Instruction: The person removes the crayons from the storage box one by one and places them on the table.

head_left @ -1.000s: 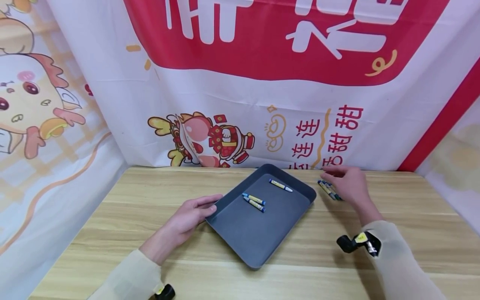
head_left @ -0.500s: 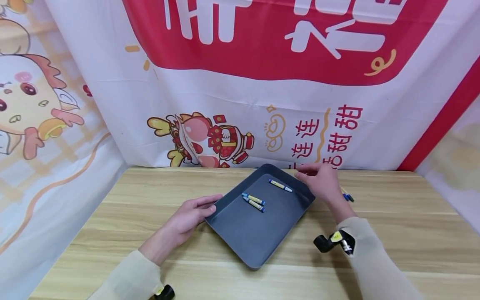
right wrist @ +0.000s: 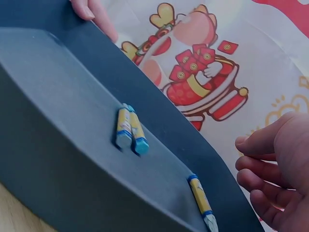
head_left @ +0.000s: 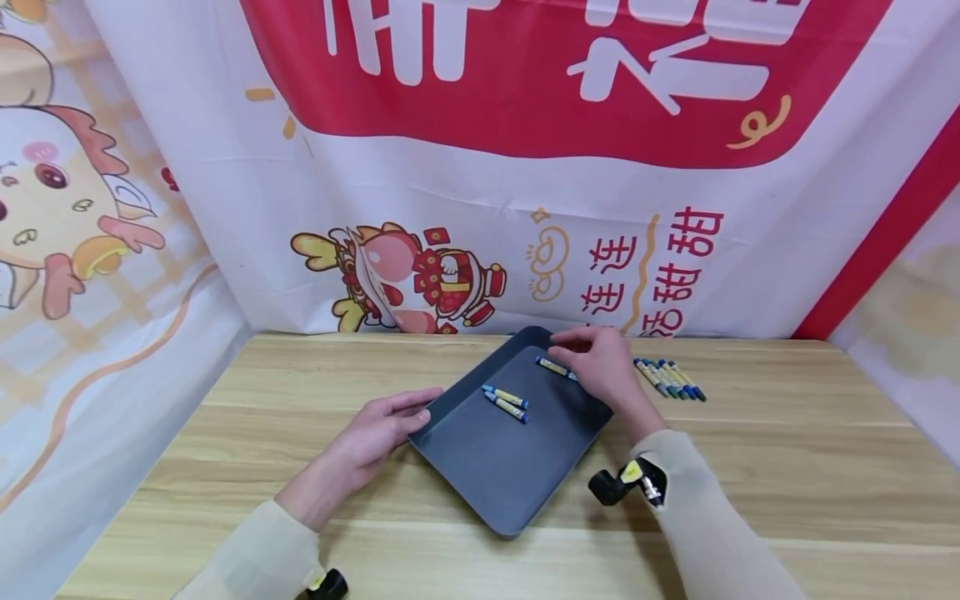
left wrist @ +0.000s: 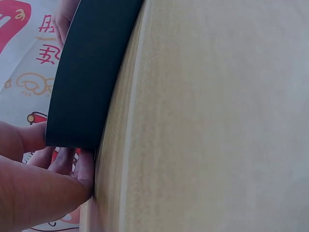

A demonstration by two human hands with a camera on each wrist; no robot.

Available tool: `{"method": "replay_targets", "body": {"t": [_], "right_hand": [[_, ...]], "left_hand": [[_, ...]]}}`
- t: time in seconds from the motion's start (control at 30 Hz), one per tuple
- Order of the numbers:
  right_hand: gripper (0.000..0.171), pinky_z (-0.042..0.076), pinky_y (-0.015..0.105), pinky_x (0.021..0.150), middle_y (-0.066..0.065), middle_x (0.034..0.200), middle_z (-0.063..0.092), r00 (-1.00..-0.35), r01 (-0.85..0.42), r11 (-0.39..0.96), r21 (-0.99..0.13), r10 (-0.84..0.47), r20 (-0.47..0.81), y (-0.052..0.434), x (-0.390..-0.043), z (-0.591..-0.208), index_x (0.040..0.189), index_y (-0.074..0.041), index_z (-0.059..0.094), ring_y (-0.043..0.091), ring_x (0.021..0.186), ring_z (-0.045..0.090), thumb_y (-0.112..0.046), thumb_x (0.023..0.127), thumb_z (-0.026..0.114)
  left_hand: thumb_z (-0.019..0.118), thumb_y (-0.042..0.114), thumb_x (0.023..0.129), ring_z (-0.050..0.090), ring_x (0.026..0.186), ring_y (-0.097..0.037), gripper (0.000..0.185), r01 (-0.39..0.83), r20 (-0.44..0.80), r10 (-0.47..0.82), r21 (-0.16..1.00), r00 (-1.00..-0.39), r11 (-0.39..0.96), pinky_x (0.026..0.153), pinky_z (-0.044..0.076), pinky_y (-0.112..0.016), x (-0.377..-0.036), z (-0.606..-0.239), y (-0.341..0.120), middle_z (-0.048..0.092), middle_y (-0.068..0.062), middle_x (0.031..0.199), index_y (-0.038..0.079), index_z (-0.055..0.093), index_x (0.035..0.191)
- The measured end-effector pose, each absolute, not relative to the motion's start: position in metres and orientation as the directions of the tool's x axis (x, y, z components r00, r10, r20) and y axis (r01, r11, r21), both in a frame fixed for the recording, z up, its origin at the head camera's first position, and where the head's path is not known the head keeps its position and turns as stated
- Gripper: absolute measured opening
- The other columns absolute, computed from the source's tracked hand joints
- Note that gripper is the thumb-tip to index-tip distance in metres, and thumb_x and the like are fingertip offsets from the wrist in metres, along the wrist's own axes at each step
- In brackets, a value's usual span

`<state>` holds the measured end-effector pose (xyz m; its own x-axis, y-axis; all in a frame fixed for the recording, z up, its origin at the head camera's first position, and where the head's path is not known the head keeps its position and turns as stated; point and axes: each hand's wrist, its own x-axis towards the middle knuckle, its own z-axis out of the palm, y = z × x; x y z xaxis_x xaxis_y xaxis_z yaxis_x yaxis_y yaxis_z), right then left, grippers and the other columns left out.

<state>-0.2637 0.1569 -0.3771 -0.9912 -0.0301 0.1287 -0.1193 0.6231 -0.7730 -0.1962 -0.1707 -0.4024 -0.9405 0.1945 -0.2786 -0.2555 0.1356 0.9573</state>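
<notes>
Red and white banner (head_left: 525,125) behind the tabletop (head_left: 787,467), printed with large white characters cut off at the top, smaller red characters 连连 and 甜甜 plainly legible at right, and a cartoon figure in red costume at centre; crayon labels yellow and blue, their print too small to read. Dark grey tray (head_left: 495,475) set corner-on near the middle of the tabletop, holding a pair of crayons (head_left: 506,402) lying side by side and touching, and a single crayon (head_left: 553,367) close to the far wall. Left hand (head_left: 375,433) flat against the tray's near-left wall, fingers fairly straight, thumb on the rim, pinching nothing. Right hand (head_left: 600,371) over the tray's far right corner just beside the single crayon, fingers loosely curled in the wrist view (right wrist: 280,179); whether the grip encloses anything cannot be told. Compared with a second ago, right hand shifted leftward from the loose crayons to the tray, leaving that row of crayons (head_left: 670,378) uncovered on the tabletop just right of the tray; left hand, tray and its three crayons unchanged. Tray's far corner close to the banner, with little room behind; broad bare wood toward the near edge and the right side; left banner panel (head_left: 90,250) rising at the tabletop's left edge.
</notes>
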Motion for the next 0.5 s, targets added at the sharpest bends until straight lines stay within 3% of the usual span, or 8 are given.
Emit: {"method": "replay_targets", "body": {"t": [0.5], "right_hand": [[0.026,0.058,0.041,0.092,0.006,0.118,0.078,-0.992,-0.122,0.623,-0.773,-0.090,0.083,0.128,-0.265,-0.381,0.123,-0.014,0.080,0.025,0.104,0.067,-0.024,0.100,0.076]], "left_hand": [[0.057,0.012,0.109,0.059,0.139,-0.022,0.044,-0.244,-0.270,0.211,0.959,-0.939,0.143,0.122,0.046,-0.042,-0.196,-0.402,-0.171,0.055,-0.014,0.160,0.011,0.058,0.153]]}}
